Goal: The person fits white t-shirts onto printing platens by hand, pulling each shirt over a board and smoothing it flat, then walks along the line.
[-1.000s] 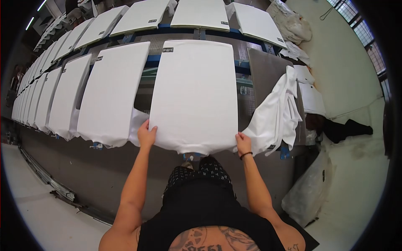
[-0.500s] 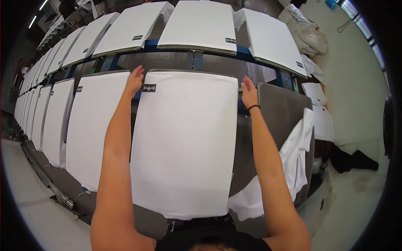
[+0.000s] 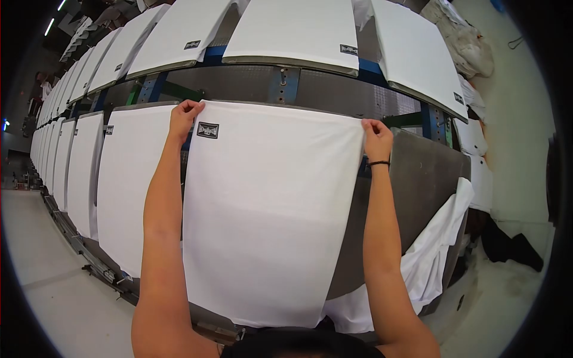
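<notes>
In front of me a white garment [image 3: 268, 197] lies stretched over a flat board, with a small black printed label [image 3: 208, 130] near its upper left corner. My left hand [image 3: 185, 119] pinches the fabric at the far left corner. At the far right corner, my right hand [image 3: 377, 138], with a dark band on the wrist, pinches the same garment's edge. The cloth is pulled taut between the two hands. Beneath it the board is mostly hidden; a dark strip shows along the far edge.
To the right stands a bare grey board [image 3: 422, 179] with a bunched white cloth [image 3: 439, 250] over its near part. Boards with white garments [image 3: 292, 30] run in two rows to the left. A blue metal frame [image 3: 283, 86] lies between the rows. Cloth bundles [image 3: 462, 42] sit at the far right.
Both hands have closed on the garment's far corners; before, they were apart from it with fingers extended. The garment's far edge now looks wider and tauter. My view has shifted slightly.
</notes>
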A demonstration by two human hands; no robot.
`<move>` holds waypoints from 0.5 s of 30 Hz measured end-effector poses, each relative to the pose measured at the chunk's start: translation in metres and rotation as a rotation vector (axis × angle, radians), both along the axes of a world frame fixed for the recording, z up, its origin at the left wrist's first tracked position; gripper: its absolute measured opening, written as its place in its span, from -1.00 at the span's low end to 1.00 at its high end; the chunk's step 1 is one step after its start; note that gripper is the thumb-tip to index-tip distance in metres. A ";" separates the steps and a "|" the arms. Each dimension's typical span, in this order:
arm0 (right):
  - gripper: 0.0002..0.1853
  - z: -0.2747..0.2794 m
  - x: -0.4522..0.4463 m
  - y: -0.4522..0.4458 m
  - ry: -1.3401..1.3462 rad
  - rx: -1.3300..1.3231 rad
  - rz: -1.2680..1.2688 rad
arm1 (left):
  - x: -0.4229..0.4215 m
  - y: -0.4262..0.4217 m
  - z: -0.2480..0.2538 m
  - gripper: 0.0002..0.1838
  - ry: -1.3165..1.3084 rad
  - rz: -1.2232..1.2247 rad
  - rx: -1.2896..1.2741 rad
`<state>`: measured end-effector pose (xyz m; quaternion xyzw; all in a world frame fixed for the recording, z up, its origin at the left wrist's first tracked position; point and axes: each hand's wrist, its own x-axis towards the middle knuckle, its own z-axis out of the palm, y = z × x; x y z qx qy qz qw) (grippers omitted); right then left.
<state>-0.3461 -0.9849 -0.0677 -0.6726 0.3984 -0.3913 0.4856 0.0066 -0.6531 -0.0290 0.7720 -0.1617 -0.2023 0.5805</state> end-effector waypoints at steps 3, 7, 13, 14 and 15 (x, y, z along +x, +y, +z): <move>-0.77 -0.002 -0.001 0.001 -0.065 0.148 0.015 | -0.008 -0.002 0.001 -0.81 -0.048 0.034 0.014; -0.75 -0.020 0.004 -0.003 -0.010 0.168 0.046 | -0.005 -0.004 -0.010 -0.79 -0.090 0.060 0.039; -0.82 -0.006 0.004 0.008 0.272 -0.166 -0.051 | -0.005 -0.004 -0.019 -0.81 -0.034 0.097 -0.026; -0.81 0.014 0.000 0.026 0.301 -0.363 -0.032 | -0.015 -0.005 -0.013 -0.86 -0.370 0.212 0.149; -0.80 0.036 -0.008 0.052 0.330 -0.560 -0.009 | -0.028 -0.008 -0.005 -0.90 -0.705 0.319 0.325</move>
